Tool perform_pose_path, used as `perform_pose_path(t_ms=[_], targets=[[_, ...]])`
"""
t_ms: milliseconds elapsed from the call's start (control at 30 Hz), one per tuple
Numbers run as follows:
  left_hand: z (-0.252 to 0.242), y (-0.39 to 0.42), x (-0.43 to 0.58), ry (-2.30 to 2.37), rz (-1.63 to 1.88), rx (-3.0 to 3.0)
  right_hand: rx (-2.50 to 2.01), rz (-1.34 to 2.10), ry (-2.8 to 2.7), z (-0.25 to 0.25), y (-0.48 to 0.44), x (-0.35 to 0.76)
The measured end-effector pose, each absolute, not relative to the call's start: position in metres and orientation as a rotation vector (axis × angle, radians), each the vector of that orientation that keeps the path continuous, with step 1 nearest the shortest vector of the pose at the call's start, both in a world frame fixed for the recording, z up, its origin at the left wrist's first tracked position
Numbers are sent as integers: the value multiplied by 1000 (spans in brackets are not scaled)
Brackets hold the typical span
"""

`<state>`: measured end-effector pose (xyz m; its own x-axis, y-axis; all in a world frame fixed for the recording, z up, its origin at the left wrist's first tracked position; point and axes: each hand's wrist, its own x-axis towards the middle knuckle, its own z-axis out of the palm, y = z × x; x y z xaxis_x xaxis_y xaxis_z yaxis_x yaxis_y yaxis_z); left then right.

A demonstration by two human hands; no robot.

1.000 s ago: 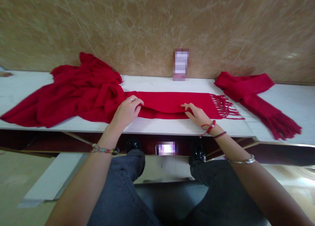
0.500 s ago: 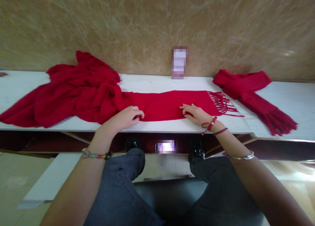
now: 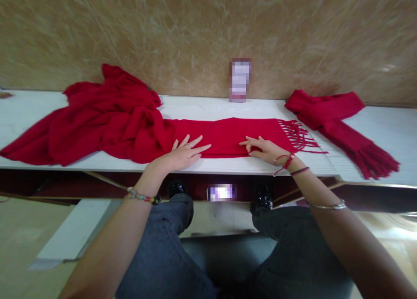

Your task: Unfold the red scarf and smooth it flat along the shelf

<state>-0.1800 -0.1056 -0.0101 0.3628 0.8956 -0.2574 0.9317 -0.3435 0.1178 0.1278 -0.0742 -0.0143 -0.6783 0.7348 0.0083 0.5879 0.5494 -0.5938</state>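
Left hand (image 3: 185, 155) spread on fringed red scarf (image 3: 224, 134)
Right hand (image 3: 263, 149) curled there, grip unclear from here; second scarf (image 3: 327, 112) to its right.

Red scarf (image 3: 224, 136), folded strip flat on white tabletop (image 3: 195, 107), loose fringe (image 3: 297, 136) at right, crumpled red heap (image 3: 107, 123) at left

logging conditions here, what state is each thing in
Middle scarf: laid out flat, fringe spread
Bunched red cloth: heaped, wrinkled
Far-right scarf: folded across itself
Left hand: spread open over the middle scarf
Right hand: curled, grip unclear
Silver bangle: worn
Phone-like device: lit, display blurred
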Motion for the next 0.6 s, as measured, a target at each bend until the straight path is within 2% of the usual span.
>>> perform_pose_path(t_ms=[200, 400, 600], targets=[[-10, -107, -174, 1613, -55, 2582, -1066, 751, -2578, -17, -73, 129], [-11, -104, -167, 1292, 80, 2838, -1010, 461, -2611, -15, -78, 125], [-6, -103, -162, 1364, 234, 2920, -848, 198, -2647, -20, -78, 112]])
